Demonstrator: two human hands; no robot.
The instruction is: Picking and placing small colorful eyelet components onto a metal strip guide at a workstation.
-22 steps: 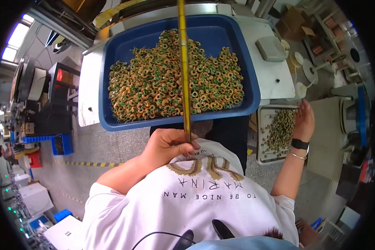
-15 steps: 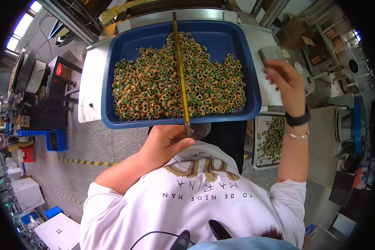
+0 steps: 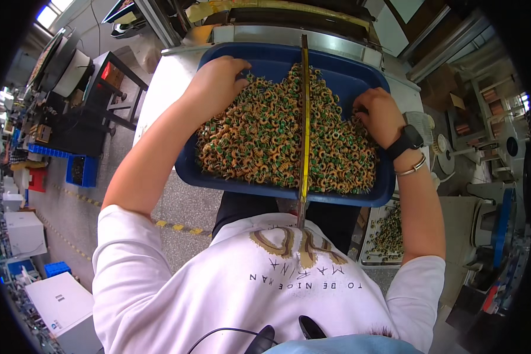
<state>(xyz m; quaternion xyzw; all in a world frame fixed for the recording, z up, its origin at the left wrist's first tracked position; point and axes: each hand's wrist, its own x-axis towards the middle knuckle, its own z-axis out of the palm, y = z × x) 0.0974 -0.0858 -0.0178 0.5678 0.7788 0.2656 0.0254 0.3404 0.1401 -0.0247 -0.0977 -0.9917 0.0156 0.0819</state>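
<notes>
Right now both hands are inside the blue tray (image 3: 218, 171), which is heaped with small ring coils (image 3: 259, 141) wound in green and copper colour. The left hand (image 3: 215, 85) lies near the far left corner of the tray, with its fingers curled down into the heap; it seems closed on some coils, but the fingers hide what is under them, so I cannot tell if it really grips any. The right hand (image 3: 377, 115), with a black watch (image 3: 407, 140) and a thin bracelet on the wrist, is at the right edge of the tray, fingers also bent into the coils, and its grip is hidden in the same way. A long yellow rod (image 3: 304, 118) runs from the far edge to the near edge over the middle of the heap and down toward the person's white shirt (image 3: 248, 295). To do this well, I think the hands should rake the coils softly and not press hard, because the thin wire windings can be scratched or bent. It is better to keep both hands low, since the heap reaches the near edge and coils could spill over it. A smaller tray with coils (image 3: 386, 236) stands below the near right corner.
</notes>
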